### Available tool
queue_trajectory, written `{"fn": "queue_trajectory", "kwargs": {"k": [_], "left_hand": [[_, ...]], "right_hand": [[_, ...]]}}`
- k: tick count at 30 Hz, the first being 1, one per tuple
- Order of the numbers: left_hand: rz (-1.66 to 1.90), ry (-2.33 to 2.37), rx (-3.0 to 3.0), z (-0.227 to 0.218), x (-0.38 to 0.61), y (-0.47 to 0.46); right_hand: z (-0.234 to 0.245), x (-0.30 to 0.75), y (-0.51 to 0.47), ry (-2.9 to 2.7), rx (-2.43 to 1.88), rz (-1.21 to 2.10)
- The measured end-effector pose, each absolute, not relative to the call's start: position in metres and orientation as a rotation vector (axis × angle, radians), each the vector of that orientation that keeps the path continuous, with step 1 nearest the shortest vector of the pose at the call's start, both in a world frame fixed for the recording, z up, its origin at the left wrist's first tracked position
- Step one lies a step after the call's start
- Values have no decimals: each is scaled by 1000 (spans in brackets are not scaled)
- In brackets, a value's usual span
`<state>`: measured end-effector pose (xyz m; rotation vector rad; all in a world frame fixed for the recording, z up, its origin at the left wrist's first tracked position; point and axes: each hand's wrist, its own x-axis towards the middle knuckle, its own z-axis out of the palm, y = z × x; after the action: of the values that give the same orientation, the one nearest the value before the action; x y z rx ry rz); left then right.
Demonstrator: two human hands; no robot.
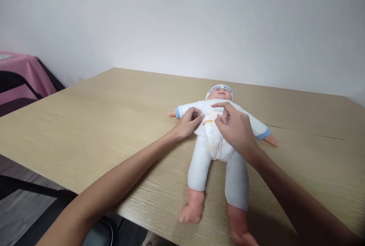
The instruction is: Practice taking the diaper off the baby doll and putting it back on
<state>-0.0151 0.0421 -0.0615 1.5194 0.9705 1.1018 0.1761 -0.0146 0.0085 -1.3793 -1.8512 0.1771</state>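
A baby doll (199, 162) lies on its back, wearing a white outfit with blue cuffs and a white cap with blue lettering. Around its hips is a white diaper (213, 135) with a yellow-orange mark at the front waist. At the diaper's left edge, my left hand (189, 121) is closed, thumb and fingers curled in at the waist; the exact grip is partly hidden. Over the other side of the belly, my right hand (232, 124) has its index finger stretched out and its thumb apart, with nothing visible between them. It covers part of the diaper's right side.
The doll rests on a wooden table (99, 124) with a thin seam. Behind it stands a pale partition wall (182, 29). A pink cloth (31, 71) and black chair parts are at the far left. Another dark chair (97, 234) is below the near edge.
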Motion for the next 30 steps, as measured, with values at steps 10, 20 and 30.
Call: {"fn": "queue_trajectory", "kwargs": {"k": [10, 20, 30], "left_hand": [[740, 742, 2343, -10, -41, -91], [623, 1137, 2225, -32, -33, -75], [831, 1132, 2439, -45, -20, -60]], "right_hand": [[1, 205, -153, -2133, -1270, 404], [-28, 231, -124, -2118, -1570, 273], [-42, 210, -125, -2160, -1517, 30]]}}
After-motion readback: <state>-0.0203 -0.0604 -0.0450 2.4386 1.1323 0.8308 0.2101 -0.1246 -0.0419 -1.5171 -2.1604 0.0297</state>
